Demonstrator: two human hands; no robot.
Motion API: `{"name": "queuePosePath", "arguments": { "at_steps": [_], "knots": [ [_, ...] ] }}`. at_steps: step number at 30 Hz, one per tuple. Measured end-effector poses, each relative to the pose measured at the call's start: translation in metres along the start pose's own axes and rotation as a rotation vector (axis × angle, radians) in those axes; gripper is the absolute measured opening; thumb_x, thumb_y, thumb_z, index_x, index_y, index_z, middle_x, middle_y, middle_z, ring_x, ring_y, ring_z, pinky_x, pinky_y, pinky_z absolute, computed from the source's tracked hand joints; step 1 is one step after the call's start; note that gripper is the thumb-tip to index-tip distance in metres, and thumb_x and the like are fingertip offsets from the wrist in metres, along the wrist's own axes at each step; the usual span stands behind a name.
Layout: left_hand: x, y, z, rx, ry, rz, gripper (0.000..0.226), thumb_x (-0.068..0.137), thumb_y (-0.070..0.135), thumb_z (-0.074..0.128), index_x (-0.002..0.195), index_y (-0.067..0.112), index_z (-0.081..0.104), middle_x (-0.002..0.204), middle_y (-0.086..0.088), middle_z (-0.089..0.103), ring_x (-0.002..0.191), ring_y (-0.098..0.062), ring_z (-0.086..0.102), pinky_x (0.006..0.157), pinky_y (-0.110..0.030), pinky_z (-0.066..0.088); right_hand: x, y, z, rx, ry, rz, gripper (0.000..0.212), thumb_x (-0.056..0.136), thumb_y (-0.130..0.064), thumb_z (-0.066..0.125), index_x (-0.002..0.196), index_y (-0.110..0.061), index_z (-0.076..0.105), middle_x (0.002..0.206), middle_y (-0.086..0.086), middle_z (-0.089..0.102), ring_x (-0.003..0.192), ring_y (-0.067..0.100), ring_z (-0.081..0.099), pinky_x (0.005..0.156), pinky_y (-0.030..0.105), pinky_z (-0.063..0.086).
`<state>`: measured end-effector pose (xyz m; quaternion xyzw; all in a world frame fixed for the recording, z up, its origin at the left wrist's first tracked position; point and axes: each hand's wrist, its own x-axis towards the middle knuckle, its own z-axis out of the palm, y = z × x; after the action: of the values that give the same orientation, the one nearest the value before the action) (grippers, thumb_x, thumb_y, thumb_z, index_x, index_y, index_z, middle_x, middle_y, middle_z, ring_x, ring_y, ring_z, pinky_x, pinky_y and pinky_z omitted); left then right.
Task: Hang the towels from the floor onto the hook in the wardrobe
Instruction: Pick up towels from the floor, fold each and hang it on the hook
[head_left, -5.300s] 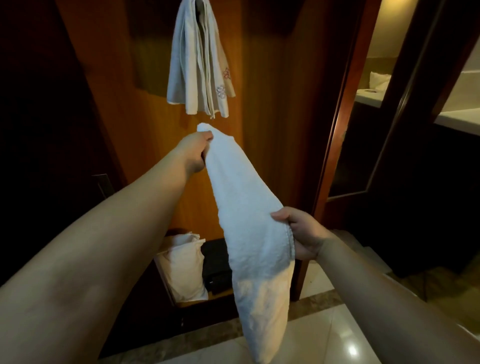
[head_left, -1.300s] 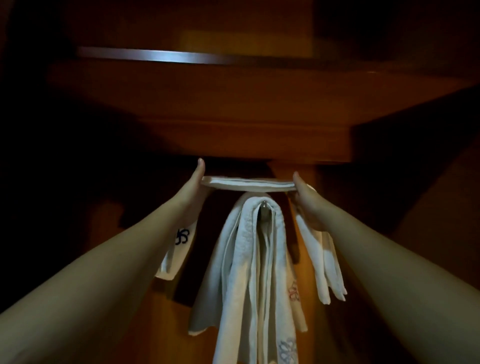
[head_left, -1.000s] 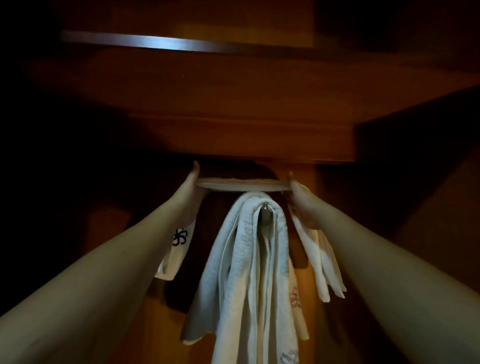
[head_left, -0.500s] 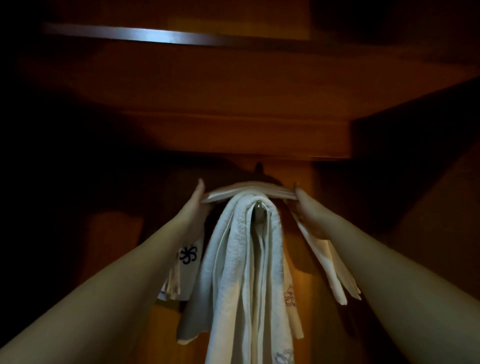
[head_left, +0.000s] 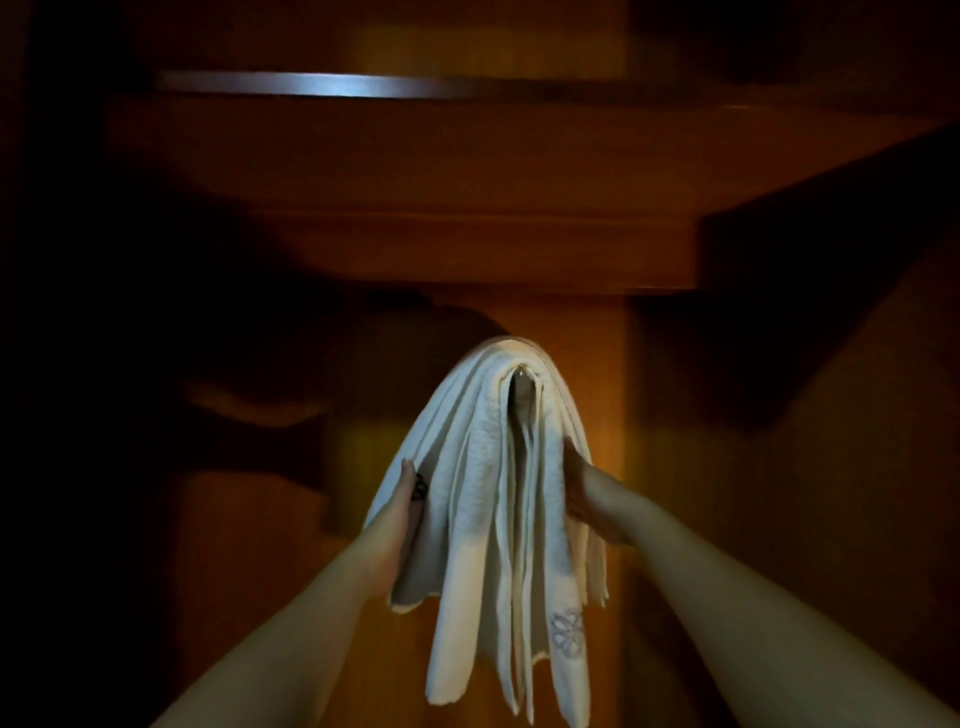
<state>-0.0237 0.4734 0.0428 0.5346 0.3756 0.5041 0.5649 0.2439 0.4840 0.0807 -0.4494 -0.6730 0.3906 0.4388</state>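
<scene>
both arms reach up and forward into the dim wooden wardrobe (head_left: 519, 171), forearms converging on the bundle of white towels (head_left: 498, 478) that hangs from the hook (head_left: 521, 387) on the back panel. the left hand (head_left: 402, 512) lies against the left side of the bundle, thumb up along the cloth beside a dark flower mark, with the fingers tucked behind the outer fold; it appears to grip that fold, though the fingers themselves are hidden. the right hand (head_left: 584, 493) presses on the right side of the bundle, its fingers going in behind the outer layers, so whether they pinch the cloth or only rest on it cannot be told. the newest towel lies over the top of the bundle, draped across the hook, its two ends falling down either side outside the towels beneath. a pale embroidered flower shows low on one hanging end, right of centre.

half a second ago the hands were higher, level with the hook, holding this towel stretched nearly flat just above the bundle. they have since slid down its sides, and the towel has settled into a rounded cap over the hook. a shelf edge (head_left: 322, 85) gleams above.
</scene>
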Motion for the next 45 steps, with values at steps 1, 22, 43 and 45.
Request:
{"name": "queuePosePath", "arguments": {
  "at_steps": [1,22,43,45],
  "knots": [
    [-0.008,-0.004,0.001,0.015,-0.014,-0.022,0.088,0.075,0.088,0.032,0.12,0.021,0.066,0.11,-0.006,0.076,0.103,-0.023,0.073,0.078,-0.036,0.058,-0.007,-0.001,0.003,-0.021,0.006,0.019,0.103,0.073,-0.099,0.029,0.153,-0.036,0.038,0.146,-0.001,0.055,0.134,0.022,0.052,0.115,0.052,0.039],
    [-0.248,-0.036,-0.007,0.677,-0.053,0.015,0.056,0.097,0.057,0.052,0.146,0.029,0.048,0.15,-0.002,0.05,0.134,-0.022,0.047,0.092,-0.035,0.034,-0.301,-0.009,0.094,-0.522,0.314,0.315,0.062,0.101,-0.064,0.034,0.147,-0.025,0.05,0.155,0.004,0.046,0.142,0.026,0.043,0.116,0.046,0.031],
    [-0.423,-0.304,0.209,1.178,-0.875,-0.057,0.073,0.095,0.054,0.058,0.156,0.026,0.029,0.164,0.0,0.027,0.148,-0.021,0.029,0.114,-0.037,0.029,-0.726,0.204,0.097,-0.758,0.072,0.763,0.079,0.094,-0.07,0.048,0.156,-0.024,0.035,0.165,0.002,0.028,0.152,0.02,0.024,0.119,0.031,0.016],
    [-0.434,-0.335,0.252,1.169,-0.935,-0.09,0.073,0.095,0.054,0.058,0.156,0.025,0.03,0.164,-0.001,0.026,0.147,-0.02,0.031,0.111,-0.034,0.031,-0.763,0.234,0.081,-0.687,0.078,0.841,0.078,0.093,-0.069,0.05,0.156,-0.024,0.036,0.165,0.002,0.028,0.151,0.02,0.025,0.119,0.031,0.017]
  ]
}}
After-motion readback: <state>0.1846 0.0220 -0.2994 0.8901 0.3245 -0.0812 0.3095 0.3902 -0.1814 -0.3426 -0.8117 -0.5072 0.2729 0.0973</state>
